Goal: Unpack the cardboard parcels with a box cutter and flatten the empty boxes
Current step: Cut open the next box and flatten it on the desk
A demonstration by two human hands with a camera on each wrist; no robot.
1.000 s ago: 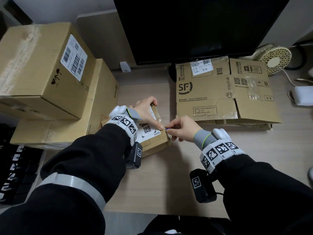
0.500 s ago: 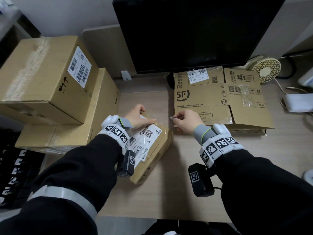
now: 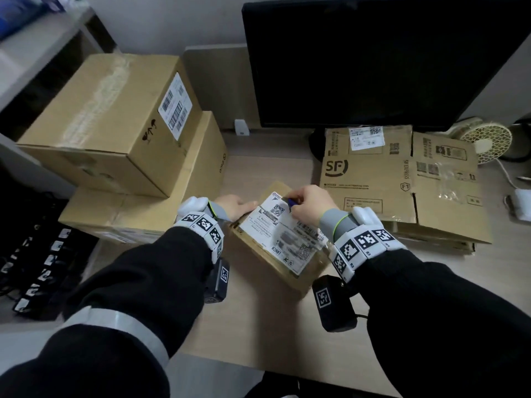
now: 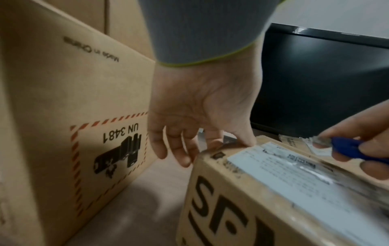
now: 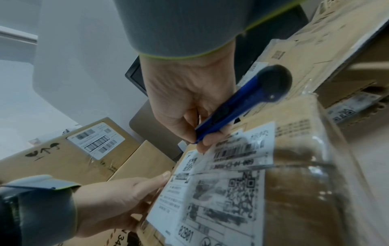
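At the middle of the desk (image 3: 258, 334) lies the small parcel (image 3: 283, 248), its white label (image 3: 284, 234) facing up. The left hand (image 3: 234, 203) at 9 o'clock of it rests relaxed fingers on its edge. The right hand (image 3: 306, 205) at 12 o'clock pinches the blue box cutter (image 5: 238, 106), tip at the label's far end. Flattened boxes (image 3: 402, 179) lie at 2 o'clock, stacked cartons (image 3: 115, 139) at 10 o'clock.
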